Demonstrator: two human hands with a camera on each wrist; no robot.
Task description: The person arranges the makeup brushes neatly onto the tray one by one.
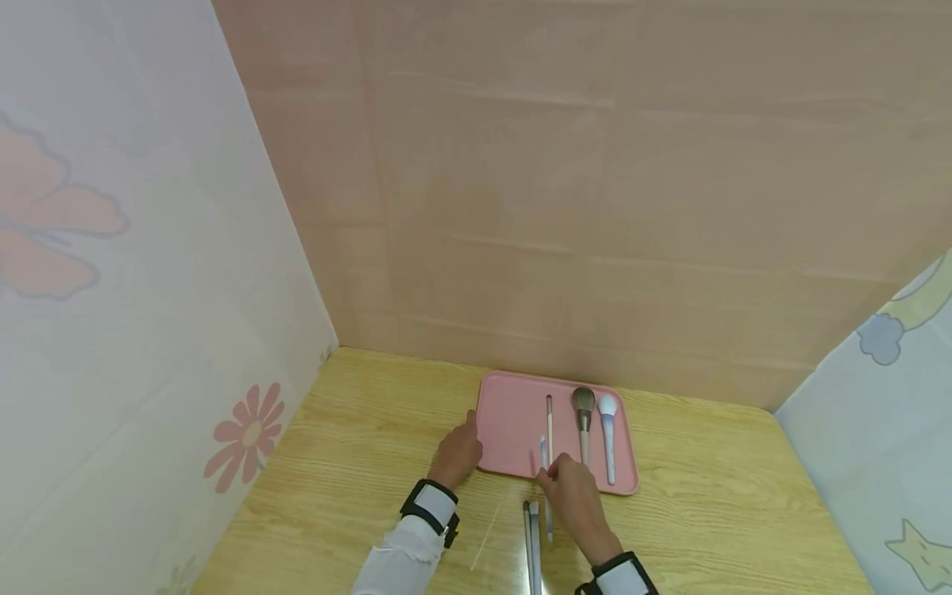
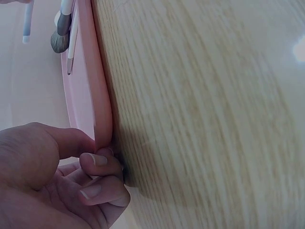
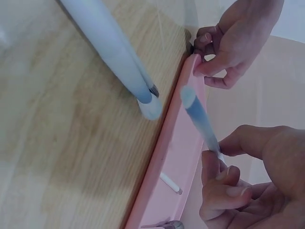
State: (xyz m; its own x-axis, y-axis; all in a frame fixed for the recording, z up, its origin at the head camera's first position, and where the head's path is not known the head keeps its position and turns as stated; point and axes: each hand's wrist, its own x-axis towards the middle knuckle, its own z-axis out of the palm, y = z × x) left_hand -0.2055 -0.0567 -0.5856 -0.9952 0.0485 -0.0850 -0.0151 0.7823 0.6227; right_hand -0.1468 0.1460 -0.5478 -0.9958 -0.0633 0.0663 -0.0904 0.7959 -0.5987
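While the left hand point(image 1: 456, 454) steadies itself at the near-left corner of the pink tray point(image 1: 509, 426), its grip pinches the rim, thumb on top and fingers curled at the outer side. The right hand point(image 1: 576, 500) pinches a slim bluish brush point(image 3: 202, 121) between thumb and fingertips; this brush crosses above the tray's near edge, one end over the tray, the other over the bench point(image 1: 699, 479).

Inside the tray, toward its right side, lie a thin dark-tipped brush point(image 1: 549, 413), a large dark-bristled brush point(image 1: 583, 405) and, nearest the right rim, a white-bristled brush point(image 1: 608, 438). Left of these, a broad stretch of pink floor gives room.

Just off the near rim, a pair of brushes point(image 1: 534, 545) lies side by side on the bench, tips toward the tray. Wood grain extends widely past both tray ends; its far rim sits near the tan backdrop point(image 1: 595, 207).
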